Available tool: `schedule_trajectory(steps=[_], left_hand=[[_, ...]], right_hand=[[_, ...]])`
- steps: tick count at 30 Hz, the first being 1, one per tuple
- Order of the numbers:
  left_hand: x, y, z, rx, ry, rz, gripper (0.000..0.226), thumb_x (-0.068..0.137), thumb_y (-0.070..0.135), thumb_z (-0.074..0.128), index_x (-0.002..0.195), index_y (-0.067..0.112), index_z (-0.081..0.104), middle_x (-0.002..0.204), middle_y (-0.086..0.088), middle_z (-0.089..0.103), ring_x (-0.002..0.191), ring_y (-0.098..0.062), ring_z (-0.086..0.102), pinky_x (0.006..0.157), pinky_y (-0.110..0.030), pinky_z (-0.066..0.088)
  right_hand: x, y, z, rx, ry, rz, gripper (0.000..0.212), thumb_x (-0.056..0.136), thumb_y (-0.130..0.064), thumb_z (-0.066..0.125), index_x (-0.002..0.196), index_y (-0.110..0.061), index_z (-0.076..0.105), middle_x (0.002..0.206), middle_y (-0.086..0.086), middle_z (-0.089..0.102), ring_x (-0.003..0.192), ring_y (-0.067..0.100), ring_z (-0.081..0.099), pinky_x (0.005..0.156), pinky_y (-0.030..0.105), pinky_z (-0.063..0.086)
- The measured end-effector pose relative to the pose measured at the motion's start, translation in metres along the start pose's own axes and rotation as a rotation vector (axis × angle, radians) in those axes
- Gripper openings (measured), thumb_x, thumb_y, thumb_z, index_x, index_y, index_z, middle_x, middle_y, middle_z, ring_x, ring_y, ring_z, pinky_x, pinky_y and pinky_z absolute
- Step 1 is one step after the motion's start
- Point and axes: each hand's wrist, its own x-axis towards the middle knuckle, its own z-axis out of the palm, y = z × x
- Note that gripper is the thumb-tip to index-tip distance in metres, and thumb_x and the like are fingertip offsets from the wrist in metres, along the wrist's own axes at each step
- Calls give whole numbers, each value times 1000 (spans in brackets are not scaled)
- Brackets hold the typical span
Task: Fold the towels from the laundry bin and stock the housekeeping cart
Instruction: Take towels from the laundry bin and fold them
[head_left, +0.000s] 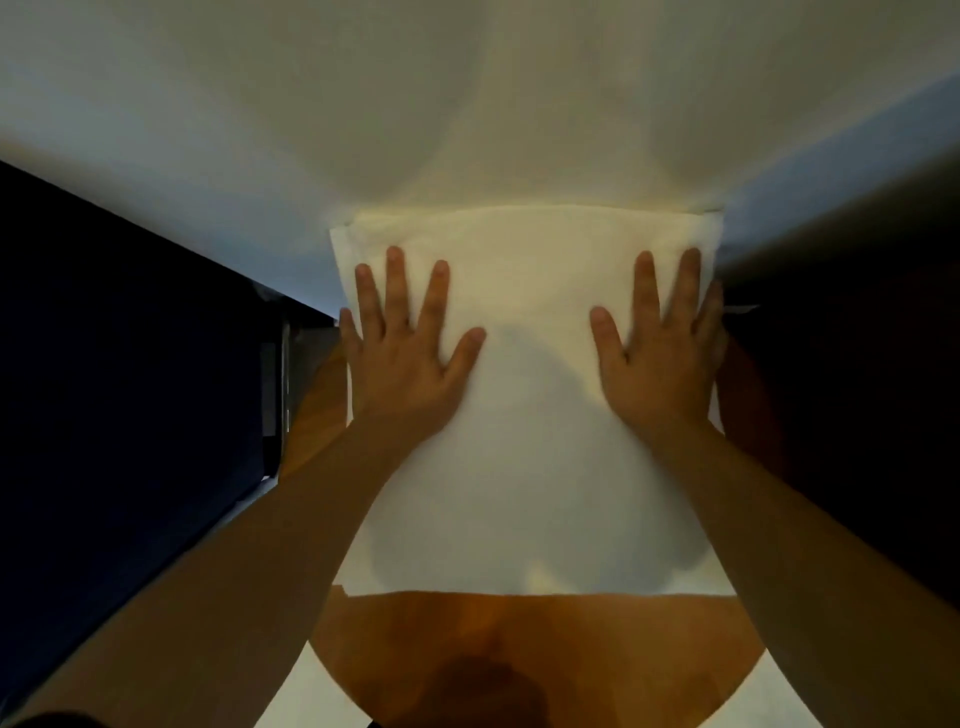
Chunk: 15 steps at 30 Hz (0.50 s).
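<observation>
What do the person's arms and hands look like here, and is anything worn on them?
Both forearms are bare up to the frame edge: no sleeves show. The left hand and right hand have no gloves, and no rings, watch or bracelet are visible. The fingernails look short and unpainted.

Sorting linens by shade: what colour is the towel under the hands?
White towel, head view.

No readable text, label, brand, number or sign anywhere in view.

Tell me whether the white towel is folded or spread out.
Folded. The towel lies flat on the wooden table with stacked layer edges along its far end; the left hand and right hand press it flat.
</observation>
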Motion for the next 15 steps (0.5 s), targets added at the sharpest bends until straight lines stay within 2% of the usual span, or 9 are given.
schedule_trajectory(steps=[2,5,8,10,12,13,14,15], left_hand=[[3,0,8,9,1,-24,75,99,72,20,161,38,-6,170,-2,-18,155,-34,-17,122,-65,7],[2,-2,0,-31,-13,10,77,99,72,23,162,37,-4,170,-2,-17,155,-33,-17,122,-64,6],[-15,-4,-18,-182,-61,-50,86,96,73,35,162,34,-3,170,0,-16,156,-29,-13,124,-57,9],[-44,-10,-29,-388,-90,-202,89,97,66,47,163,30,1,171,1,-3,156,-23,6,124,-47,19],[-82,-17,-37,-624,-4,-248,76,98,54,57,160,30,20,162,9,31,144,-4,34,118,-31,34],[-102,-19,-37,-726,35,-244,62,99,45,61,152,34,31,149,18,44,131,11,42,109,-17,38],[-120,-22,-31,-806,18,-282,51,100,37,62,143,36,36,135,26,49,121,21,46,100,-6,38],[-134,-22,-26,-898,-33,-359,46,99,35,63,139,37,39,125,29,51,117,18,50,94,-4,40]], right_hand=[[1,-2,4,-12,6,18,74,98,-73,18,160,-36,0,169,7,-3,151,45,10,117,63,22],[3,-1,-5,25,-74,11,76,97,-74,18,159,-37,-3,169,4,-7,153,43,5,119,62,18],[-8,9,-21,169,-134,15,83,96,-71,36,161,-33,-1,170,0,-8,154,37,3,122,54,12],[-32,24,-34,428,-123,65,86,97,-57,54,162,-26,8,170,3,4,154,31,13,123,44,16],[-68,49,-39,606,-161,209,78,96,-50,61,160,-25,22,164,6,25,147,26,29,117,36,27],[-88,61,-38,643,-235,332,74,94,-56,60,155,-26,32,158,8,37,139,28,40,112,38,34],[-109,73,-35,688,-329,461,73,90,-66,58,148,-26,42,149,8,48,127,30,50,106,40,41],[-127,80,-34,784,-410,558,77,83,-74,57,142,-25,48,139,7,57,116,29,57,100,43,46]])
